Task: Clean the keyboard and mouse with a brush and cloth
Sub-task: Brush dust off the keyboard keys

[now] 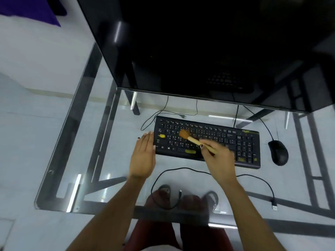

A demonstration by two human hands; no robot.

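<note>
Item 1: right hand [220, 158], fingers curled round the wooden handle of a brush [194, 139]; its tan bristles lay on the keys in the left half of the keyboard [208, 142].

Item 2: left hand [144, 155], fingers straight and together, flat against the keyboard's left end, holding nothing.

Item 3: black keyboard, at the middle of the glass table [76, 160].

Item 4: black mouse [278, 152], just right of the keyboard, towards the table's right edge, untouched.

Item 5: loose black cable [159, 178], along the near edge.
</note>
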